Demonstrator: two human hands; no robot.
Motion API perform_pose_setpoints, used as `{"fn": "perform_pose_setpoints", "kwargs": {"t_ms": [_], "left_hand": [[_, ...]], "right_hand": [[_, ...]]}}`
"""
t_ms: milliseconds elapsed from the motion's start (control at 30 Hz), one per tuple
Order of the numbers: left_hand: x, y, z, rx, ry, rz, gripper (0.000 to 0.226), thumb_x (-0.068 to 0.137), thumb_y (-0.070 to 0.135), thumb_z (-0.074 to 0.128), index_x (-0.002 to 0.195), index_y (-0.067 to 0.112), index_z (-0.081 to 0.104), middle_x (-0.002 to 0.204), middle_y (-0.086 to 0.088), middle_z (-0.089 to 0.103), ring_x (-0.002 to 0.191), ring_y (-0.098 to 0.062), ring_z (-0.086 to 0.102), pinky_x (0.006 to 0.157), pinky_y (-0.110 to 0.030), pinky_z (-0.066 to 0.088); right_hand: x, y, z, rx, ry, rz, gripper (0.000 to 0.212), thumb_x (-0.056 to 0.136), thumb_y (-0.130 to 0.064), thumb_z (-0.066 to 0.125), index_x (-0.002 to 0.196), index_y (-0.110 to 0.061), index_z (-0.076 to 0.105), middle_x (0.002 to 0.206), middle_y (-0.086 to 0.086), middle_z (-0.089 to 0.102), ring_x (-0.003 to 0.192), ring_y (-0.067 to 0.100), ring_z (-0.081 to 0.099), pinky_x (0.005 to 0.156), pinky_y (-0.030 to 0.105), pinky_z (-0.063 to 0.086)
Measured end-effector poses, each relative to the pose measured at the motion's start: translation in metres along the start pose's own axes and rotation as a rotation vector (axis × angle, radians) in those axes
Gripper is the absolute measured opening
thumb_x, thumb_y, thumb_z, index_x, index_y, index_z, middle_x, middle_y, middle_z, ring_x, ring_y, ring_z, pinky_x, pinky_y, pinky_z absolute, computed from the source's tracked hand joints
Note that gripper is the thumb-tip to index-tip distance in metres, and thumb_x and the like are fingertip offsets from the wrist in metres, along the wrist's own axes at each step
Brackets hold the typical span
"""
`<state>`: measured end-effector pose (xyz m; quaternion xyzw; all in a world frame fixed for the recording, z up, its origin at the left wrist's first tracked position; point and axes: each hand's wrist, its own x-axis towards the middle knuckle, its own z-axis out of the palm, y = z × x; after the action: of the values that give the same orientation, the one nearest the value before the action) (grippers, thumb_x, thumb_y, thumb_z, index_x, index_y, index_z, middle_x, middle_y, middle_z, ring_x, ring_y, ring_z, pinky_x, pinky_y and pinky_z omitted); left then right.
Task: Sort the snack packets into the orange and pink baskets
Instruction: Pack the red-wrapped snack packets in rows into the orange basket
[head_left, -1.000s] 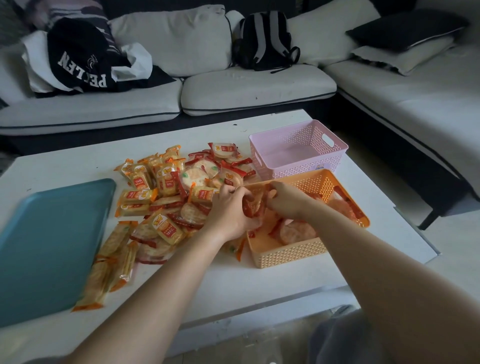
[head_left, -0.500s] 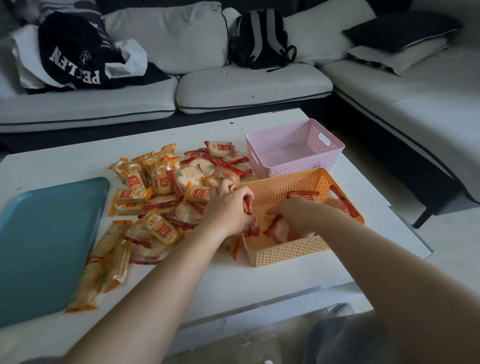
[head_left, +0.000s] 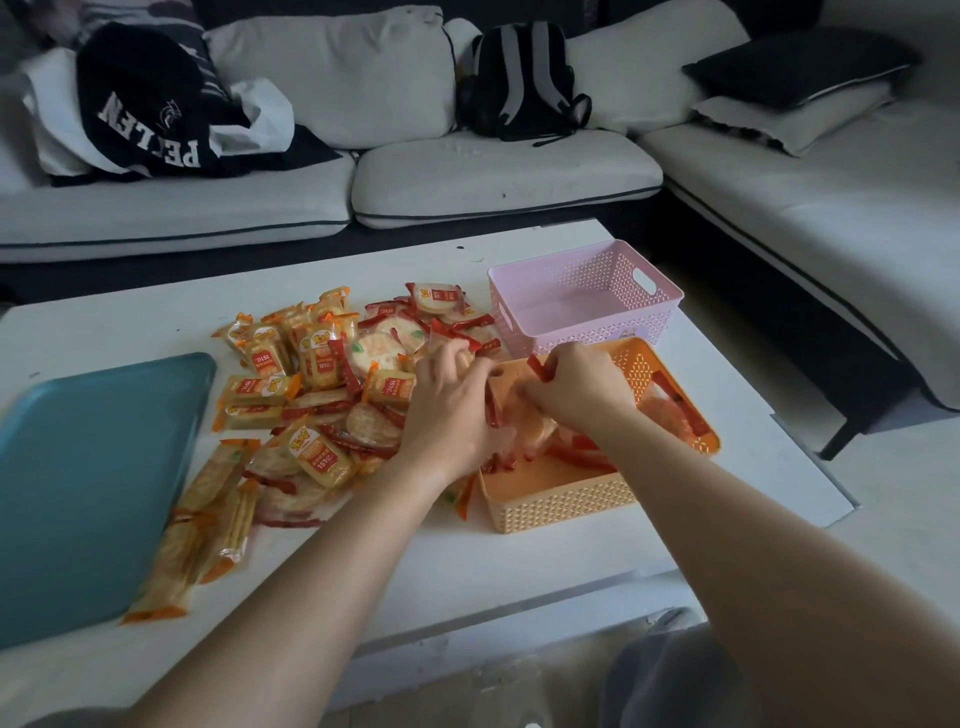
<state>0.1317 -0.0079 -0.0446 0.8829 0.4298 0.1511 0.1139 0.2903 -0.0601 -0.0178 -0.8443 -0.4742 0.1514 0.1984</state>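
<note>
Fingers (head_left: 540, 387) of both hands curled around red-edged snack packets over the orange basket.

Left hand (head_left: 451, 415) grips clear packets (head_left: 524, 423) at the basket's near-left rim; right hand (head_left: 576, 389) pinches a red packet edge just above the basket interior. Two baskets, both perforated plastic and rectangular: orange basket (head_left: 561, 504) holds several round-cracker packets, count unclear; pink basket (head_left: 587, 296) stands touching behind it, with a slot handle. Loose pile of packets (head_left: 311, 395) lies on the white worktop (head_left: 519, 561) left of the baskets: square yellow-labelled, round red-trimmed and long orange-ended types; exact counts cannot be told. One smooth teal tray (head_left: 88, 483) sits left of the pile.
</note>
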Motion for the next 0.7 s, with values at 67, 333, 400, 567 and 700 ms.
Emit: {"fn": "perform_pose_setpoints", "kwargs": {"t_ms": [67,333,400,567,700], "left_hand": [[0.0,0.002,0.0,-0.048,0.065,0.078,0.075,0.075,0.053,0.078,0.141,0.027,0.052,0.147,-0.001,0.037,0.132,-0.028,0.03,0.105,-0.041,0.036],[0.004,0.002,0.009,-0.028,0.003,0.011,0.049,0.082,0.049,0.077,0.124,0.031,0.061,0.132,0.008,0.052,0.123,-0.022,0.042,0.099,-0.04,0.041],[0.003,0.003,0.01,-0.026,-0.008,0.014,0.045,0.083,0.048,0.075,0.123,0.031,0.062,0.131,0.009,0.051,0.123,-0.022,0.04,0.098,-0.038,0.038],[0.003,0.005,0.01,-0.017,0.007,0.007,0.037,0.084,0.045,0.074,0.117,0.032,0.064,0.126,0.007,0.052,0.119,-0.023,0.041,0.093,-0.035,0.037],[0.002,0.006,0.01,-0.009,-0.001,0.004,0.037,0.083,0.046,0.074,0.116,0.032,0.063,0.126,0.007,0.052,0.119,-0.023,0.042,0.092,-0.035,0.037]], "right_hand": [[0.0,-0.004,0.006,0.171,-0.071,-0.004,0.027,0.084,-0.034,0.071,0.067,-0.013,0.066,0.068,0.007,0.069,0.066,0.024,0.066,0.051,0.028,0.047],[0.019,0.036,-0.018,0.153,-0.093,0.019,0.02,0.093,-0.015,0.057,0.099,-0.015,0.076,0.096,0.008,0.074,0.08,0.022,0.067,0.06,0.026,0.048],[0.019,0.052,-0.02,-0.194,-0.064,-0.011,0.021,0.09,-0.027,0.058,0.101,-0.016,0.072,0.099,0.005,0.07,0.084,0.024,0.063,0.063,0.029,0.046],[0.015,0.048,0.015,-0.515,-0.227,0.01,0.062,0.079,-0.06,0.049,0.124,-0.019,0.062,0.119,0.011,0.064,0.113,0.036,0.06,0.089,0.05,0.05],[0.013,0.046,0.021,-0.537,-0.194,0.056,0.063,0.088,-0.049,0.046,0.137,-0.009,0.049,0.13,0.017,0.059,0.121,0.04,0.055,0.094,0.057,0.045]]}}
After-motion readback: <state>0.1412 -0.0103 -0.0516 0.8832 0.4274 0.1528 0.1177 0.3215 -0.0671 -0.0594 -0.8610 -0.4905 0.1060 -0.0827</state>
